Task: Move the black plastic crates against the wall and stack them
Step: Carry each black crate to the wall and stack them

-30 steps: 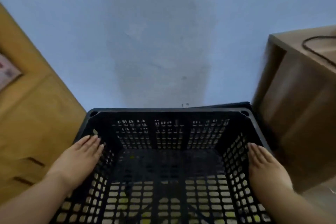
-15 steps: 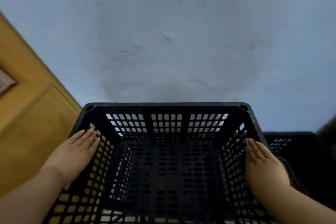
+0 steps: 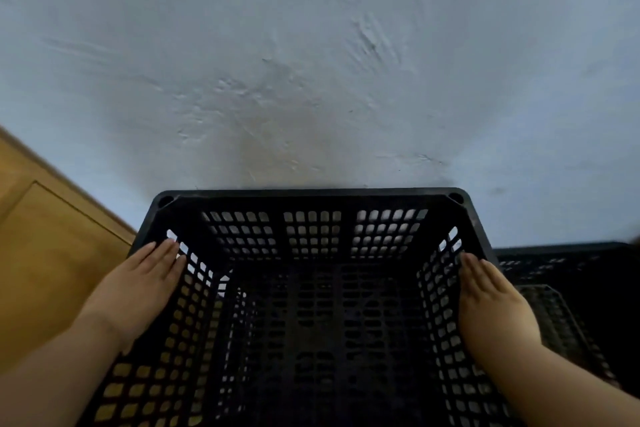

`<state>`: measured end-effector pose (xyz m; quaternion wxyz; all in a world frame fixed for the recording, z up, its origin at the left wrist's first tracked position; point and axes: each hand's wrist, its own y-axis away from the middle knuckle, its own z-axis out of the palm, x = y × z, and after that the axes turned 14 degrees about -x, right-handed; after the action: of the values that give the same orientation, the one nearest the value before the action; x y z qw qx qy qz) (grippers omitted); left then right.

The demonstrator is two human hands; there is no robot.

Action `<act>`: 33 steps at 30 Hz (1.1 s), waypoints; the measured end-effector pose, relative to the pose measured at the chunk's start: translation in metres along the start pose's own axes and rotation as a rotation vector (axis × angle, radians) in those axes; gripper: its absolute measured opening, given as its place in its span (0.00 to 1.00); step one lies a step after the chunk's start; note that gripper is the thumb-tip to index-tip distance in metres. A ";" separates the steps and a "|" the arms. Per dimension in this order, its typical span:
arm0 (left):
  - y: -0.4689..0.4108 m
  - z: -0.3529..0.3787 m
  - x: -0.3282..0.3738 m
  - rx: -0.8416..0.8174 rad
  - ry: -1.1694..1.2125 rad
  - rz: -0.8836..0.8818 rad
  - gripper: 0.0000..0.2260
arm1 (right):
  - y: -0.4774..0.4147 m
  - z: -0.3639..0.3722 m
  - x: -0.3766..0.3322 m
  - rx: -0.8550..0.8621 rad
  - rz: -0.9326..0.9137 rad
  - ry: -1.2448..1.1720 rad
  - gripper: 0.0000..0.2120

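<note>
- A black lattice crate is held with its far rim close against the pale wall; whether rim and wall touch cannot be told.
- The left hand is pressed flat on the outside of the crate's left wall, fingers straight; the right hand is laid the same way on the right wall. The grip is thus a two-sided squeeze on the crate, nothing being hooked through the lattice.
- A slip is judged the main risk: with flat palms only, the crate could slide down if pressure is eased.
- A second black crate is seen lower down, just right of the held crate and partly hidden by it; a skewed stack or a caught rim could result if the held crate is lowered off-line.
- A wooden panel stands just left of the held crate, so little room is left for the left hand, which could be pinched there.
</note>
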<state>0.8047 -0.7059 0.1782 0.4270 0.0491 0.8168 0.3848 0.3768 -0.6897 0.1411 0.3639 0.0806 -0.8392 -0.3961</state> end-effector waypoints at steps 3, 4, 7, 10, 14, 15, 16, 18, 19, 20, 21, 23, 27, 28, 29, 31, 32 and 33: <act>-0.014 0.010 -0.002 0.032 0.016 0.031 0.43 | -0.003 -0.011 -0.005 0.017 0.015 -0.014 0.26; -0.017 0.012 -0.001 0.022 0.015 0.054 0.44 | -0.004 -0.012 -0.007 0.025 0.017 -0.031 0.27; -0.024 0.015 0.002 0.071 0.016 0.115 0.37 | -0.003 -0.012 -0.015 0.046 0.050 -0.106 0.25; -0.031 0.019 0.003 0.133 0.053 0.154 0.30 | -0.004 -0.011 -0.018 0.085 0.047 -0.136 0.25; -0.037 0.017 -0.002 0.346 0.159 0.268 0.36 | -0.004 -0.012 -0.020 0.166 0.051 -0.278 0.30; -0.037 0.010 -0.004 0.377 0.199 0.264 0.36 | -0.004 -0.013 -0.019 0.271 0.053 -0.401 0.34; -0.037 -0.002 -0.002 0.458 0.193 0.278 0.32 | -0.001 -0.015 -0.016 0.383 0.070 -0.470 0.36; -0.036 -0.028 0.005 0.525 0.260 0.301 0.28 | 0.005 -0.013 -0.007 0.440 0.091 -0.694 0.31; -0.031 -0.047 0.010 0.558 0.289 0.325 0.29 | 0.010 -0.012 0.001 0.479 0.115 -0.742 0.28; -0.022 -0.070 0.017 0.617 0.298 0.345 0.30 | 0.015 -0.009 0.009 0.503 0.141 -0.782 0.28; -0.015 -0.092 0.024 0.684 0.301 0.367 0.29 | 0.025 -0.005 0.018 0.488 0.153 -0.835 0.28; 0.006 -0.138 0.042 0.750 0.301 0.415 0.29 | 0.044 0.010 0.039 0.460 0.253 -0.875 0.29; 0.061 -0.222 0.099 0.884 0.296 0.523 0.29 | 0.082 0.079 0.076 0.299 0.397 -0.991 0.26; 0.077 -0.241 0.117 0.910 0.273 0.556 0.29 | 0.095 0.101 0.084 0.265 0.426 -1.033 0.26; 0.096 -0.260 0.137 0.945 0.239 0.589 0.29 | 0.108 0.125 0.092 0.217 0.446 -1.081 0.26; 0.134 -0.292 0.182 1.028 0.174 0.655 0.28 | 0.139 0.176 0.107 0.128 0.508 -1.195 0.27; 0.156 -0.307 0.207 1.054 0.138 0.695 0.30 | 0.155 0.204 0.113 0.086 0.541 -1.255 0.28; 0.178 -0.320 0.234 1.083 0.097 0.735 0.32 | 0.170 0.236 0.119 0.057 0.579 -1.296 0.28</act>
<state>0.3771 -0.6736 0.2516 0.1452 0.5155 0.8435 0.0418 0.1574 -0.4822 0.2298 -0.1202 -0.3880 -0.8844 -0.2298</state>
